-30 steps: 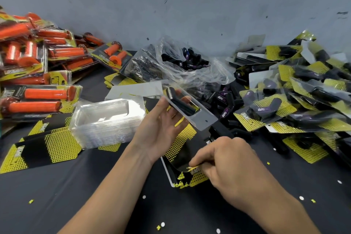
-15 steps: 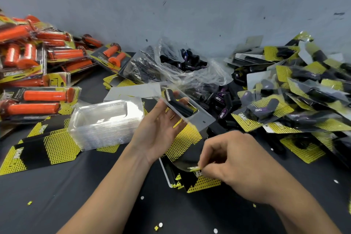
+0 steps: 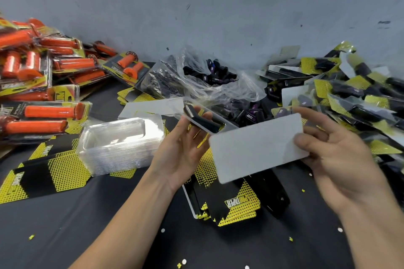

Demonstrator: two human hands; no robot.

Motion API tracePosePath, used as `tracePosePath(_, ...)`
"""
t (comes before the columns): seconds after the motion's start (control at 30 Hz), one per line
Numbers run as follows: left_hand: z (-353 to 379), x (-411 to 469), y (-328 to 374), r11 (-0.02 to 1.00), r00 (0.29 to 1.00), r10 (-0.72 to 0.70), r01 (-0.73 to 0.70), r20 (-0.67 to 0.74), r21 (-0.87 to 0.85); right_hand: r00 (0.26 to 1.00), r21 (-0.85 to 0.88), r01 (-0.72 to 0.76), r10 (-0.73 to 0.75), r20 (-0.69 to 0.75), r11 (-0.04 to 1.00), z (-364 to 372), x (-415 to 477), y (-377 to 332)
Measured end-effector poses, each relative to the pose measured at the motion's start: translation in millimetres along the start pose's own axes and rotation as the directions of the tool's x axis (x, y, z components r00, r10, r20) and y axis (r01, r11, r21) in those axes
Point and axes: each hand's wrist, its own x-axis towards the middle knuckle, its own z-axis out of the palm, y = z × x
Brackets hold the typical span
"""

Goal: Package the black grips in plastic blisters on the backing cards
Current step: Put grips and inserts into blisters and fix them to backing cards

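Grip (image 3: 204, 122) is sitting in the blister (image 3: 228, 126) at frame centre, left hand (image 3: 181, 150) curling fingers (image 3: 197, 109) round both; right hand (image 3: 341, 159) is pinching a card (image 3: 255, 146), best brought on squarely, edges aligned.

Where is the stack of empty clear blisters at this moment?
Head view, left of centre: the stack of empty blisters sits on the dark table, just left of the left hand and right of the orange-grip packs.
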Motion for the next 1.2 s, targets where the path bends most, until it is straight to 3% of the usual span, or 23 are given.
tracePosePath(0.13,-3.0,2.0,-1.3,0.999,0.999,0.005,-0.003,0.044,-0.053,0.982,-0.092,-0.165,0.154,-0.111,0.982,-4.9,7.4,8.8)
tracePosePath(0.3,-2.1,1.2,1.2,0.996,0.988,0.008,0.006,0.152,-0.093,0.961,-0.119,-0.276,0.269,-0.073,0.954,5.4,4.1,14.6)
tracePosePath(0.47,-0.9,-1.0,2.9,0.993,0.970,0.005,0.023,0.242,-0.113,0.950,-0.197,-0.303,0.279,-0.142,0.932,9.9,2.4,20.3)
tracePosePath(0.6,-2.1,-1.6,2.1,0.994,0.965,-0.006,0.034,0.262,-0.101,0.942,-0.126,-0.298,0.270,-0.200,0.946,13.1,2.6,21.4)
tracePosePath(0.7,-2.6,-1.7,1.4,0.994,0.963,-0.014,0.041,0.270,-0.097,0.940,-0.117,-0.280,0.247,-0.236,0.953,15.9,2.6,26.3)
tracePosePath(0.87,1.5,-3.2,0.6,0.996,0.952,-0.029,0.055,0.304,-0.076,0.940,-0.365,-0.141,0.009,-0.342,0.920,22.1,-3.4,35.7)
tracePosePath(1.03,8.6,-9.7,-4.3,0.998,0.921,-0.061,0.062,0.384,0.010,0.941,-0.435,-0.052,-0.102,-0.324,0.899,32.6,-14.0,36.3)
tracePosePath(1.1,12.9,-13.1,-8.2,0.997,0.930,-0.080,0.081,0.358,0.010,0.961,-0.372,-0.069,-0.038,-0.274,0.926,35.2,-15.8,35.6)
tracePosePath(1.2,19.5,-18.6,-7.9,0.992,0.935,-0.120,0.130,0.334,-0.008,0.974,-0.102,-0.199,0.185,-0.133,0.975,36.6,-14.7,28.5)
